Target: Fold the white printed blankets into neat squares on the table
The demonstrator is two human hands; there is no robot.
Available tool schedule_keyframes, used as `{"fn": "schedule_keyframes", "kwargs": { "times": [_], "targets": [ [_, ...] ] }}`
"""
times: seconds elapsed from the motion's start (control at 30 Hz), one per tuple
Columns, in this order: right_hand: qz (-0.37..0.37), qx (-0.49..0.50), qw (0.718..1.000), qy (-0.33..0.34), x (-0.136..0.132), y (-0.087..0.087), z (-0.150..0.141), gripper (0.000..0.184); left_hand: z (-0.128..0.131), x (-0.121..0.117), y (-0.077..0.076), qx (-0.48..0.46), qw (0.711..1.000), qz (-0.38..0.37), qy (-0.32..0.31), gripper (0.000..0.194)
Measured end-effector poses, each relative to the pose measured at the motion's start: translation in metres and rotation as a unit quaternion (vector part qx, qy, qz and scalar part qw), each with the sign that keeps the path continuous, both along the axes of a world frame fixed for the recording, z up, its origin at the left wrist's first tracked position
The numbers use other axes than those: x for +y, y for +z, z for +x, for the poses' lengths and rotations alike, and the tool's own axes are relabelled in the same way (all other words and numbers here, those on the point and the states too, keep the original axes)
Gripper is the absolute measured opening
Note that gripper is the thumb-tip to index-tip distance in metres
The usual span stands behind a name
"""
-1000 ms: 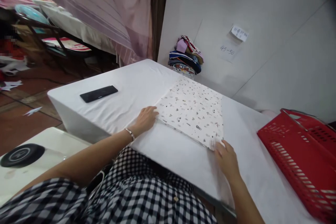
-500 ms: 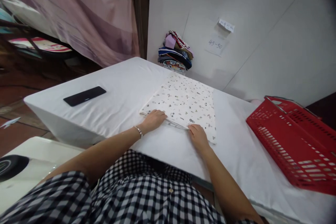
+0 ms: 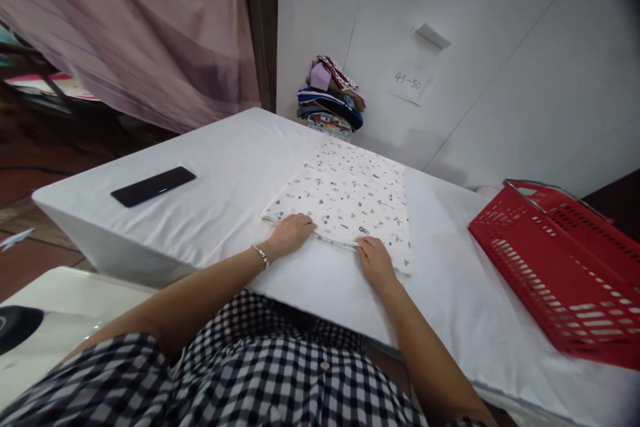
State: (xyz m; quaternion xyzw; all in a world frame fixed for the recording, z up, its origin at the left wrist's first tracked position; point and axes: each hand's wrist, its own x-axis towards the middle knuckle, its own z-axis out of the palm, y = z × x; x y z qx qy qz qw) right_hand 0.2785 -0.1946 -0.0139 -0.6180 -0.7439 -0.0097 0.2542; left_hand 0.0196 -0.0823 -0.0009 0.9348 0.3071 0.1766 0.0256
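A white cloth (image 3: 345,187) printed with small grey and tan motifs lies flat in layers on the white-covered table (image 3: 220,167). Its near edge curves slightly between my two hands. My left hand (image 3: 291,233), with a bracelet at the wrist, holds that edge left of the middle; its fingers rest together on top and the thumb is hidden. Further right, my right hand (image 3: 376,260) pinches the same edge with thumb and fingers. The cloth's near right corner extends past my right hand.
A black phone (image 3: 154,187) lies on the left of the table. Folded clothes (image 3: 331,97) are stacked at the back by the wall, near a paper (image 3: 411,83) marked 45-50. On the right stands a red plastic basket (image 3: 560,267). A white surface (image 3: 75,293) sits low left.
The view has shifted slightly. Both hands stay at the cloth's near edge, which bows a little more between them.
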Motion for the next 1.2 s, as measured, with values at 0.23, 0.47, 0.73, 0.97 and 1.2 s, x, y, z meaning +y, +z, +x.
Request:
{"fn": "schedule_keyframes", "kwargs": {
  "times": [0.23, 0.47, 0.73, 0.97, 1.2],
  "targets": [
    [0.030, -0.011, 0.999, 0.012, -0.004, -0.009, 0.000, 0.033, 0.002, -0.002, -0.002, -0.033, 0.999, -0.022, -0.031, 0.030],
    [0.077, 0.049, 0.996, 0.011, -0.007, -0.010, 0.000, 0.035, 0.004, 0.001, -0.006, -0.057, 0.997, -0.040, -0.015, 0.028],
    [0.056, 0.038, 0.997, 0.029, -0.004, -0.011, 0.001, 0.032, 0.008, -0.010, -0.001, -0.032, 0.998, -0.047, -0.030, 0.029],
    [0.064, 0.035, 0.997, 0.035, -0.006, -0.007, -0.002, 0.025, 0.015, -0.007, 0.001, -0.030, 0.997, -0.025, -0.070, 0.019],
    [0.065, 0.023, 0.997, 0.027, -0.005, -0.007, -0.002, 0.025, 0.021, 0.002, 0.002, -0.004, 0.999, 0.003, -0.036, 0.025]
  ]
}}
